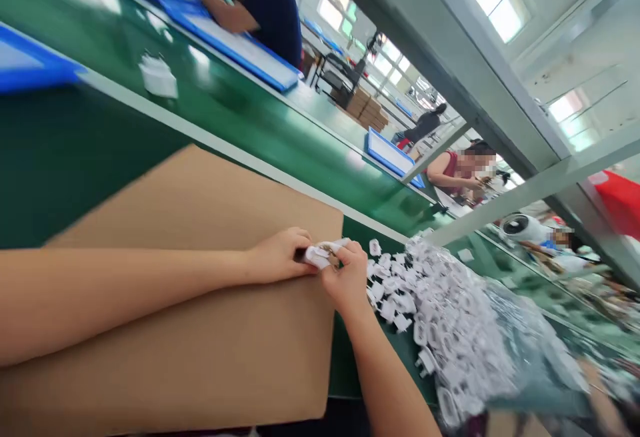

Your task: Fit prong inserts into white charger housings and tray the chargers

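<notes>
Over the right part of a brown cardboard sheet [210, 350], a small white plastic housing [317, 257] is held between both hands. My left hand [280, 255] pinches its left end, where a small dark patch shows by the fingertips. On the other side, my right hand [349, 276] grips it with thumb and fingers closed. Something brownish and metallic shows on the housing between the hands, too small to make out. Just right of my right hand lie loose white plastic parts [395, 290], spilling from a large heap [450, 317] in a clear plastic bag [530, 337].
A green conveyor belt [225, 114] runs diagonally beyond the cardboard, carrying a white plug-like piece [159, 77]. Blue-rimmed trays [240, 50] line its far side. A grey metal beam [450, 50] crosses overhead. Co-workers sit across the belt; another person's arm [600, 390] is blurred at lower right.
</notes>
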Tool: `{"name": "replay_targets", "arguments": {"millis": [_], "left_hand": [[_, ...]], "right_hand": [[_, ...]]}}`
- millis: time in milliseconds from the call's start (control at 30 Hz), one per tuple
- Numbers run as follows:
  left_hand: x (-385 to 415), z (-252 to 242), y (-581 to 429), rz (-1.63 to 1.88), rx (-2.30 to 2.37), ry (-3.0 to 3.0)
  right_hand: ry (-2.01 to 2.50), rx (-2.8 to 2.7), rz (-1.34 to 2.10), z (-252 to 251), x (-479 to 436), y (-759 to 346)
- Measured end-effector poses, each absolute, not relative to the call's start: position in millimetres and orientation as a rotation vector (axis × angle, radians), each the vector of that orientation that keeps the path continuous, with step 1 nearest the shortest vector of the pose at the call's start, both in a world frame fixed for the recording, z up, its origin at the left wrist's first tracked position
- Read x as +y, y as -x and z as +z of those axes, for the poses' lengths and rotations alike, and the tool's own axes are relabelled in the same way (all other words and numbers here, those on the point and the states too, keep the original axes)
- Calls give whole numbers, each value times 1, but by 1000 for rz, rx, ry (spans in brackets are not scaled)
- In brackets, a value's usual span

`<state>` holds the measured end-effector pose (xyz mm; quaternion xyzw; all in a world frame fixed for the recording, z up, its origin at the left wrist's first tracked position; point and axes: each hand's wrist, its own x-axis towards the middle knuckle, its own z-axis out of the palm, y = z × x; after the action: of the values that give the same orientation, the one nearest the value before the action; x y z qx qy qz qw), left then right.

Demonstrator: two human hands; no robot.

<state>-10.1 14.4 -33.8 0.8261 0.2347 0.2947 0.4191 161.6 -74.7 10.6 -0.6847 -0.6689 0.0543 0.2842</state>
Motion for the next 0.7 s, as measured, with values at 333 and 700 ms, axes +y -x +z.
{"name": "replay_targets", "arguments": {"millis": [333,700], "left_hand": [[5,-29,10,759,496,-1842],[17,-9,21,413,483,-1284]], "right_hand": [[1507,-1415,405,-30,-74,-162],[1299,-1656,543,-6,-87,-167]]}}
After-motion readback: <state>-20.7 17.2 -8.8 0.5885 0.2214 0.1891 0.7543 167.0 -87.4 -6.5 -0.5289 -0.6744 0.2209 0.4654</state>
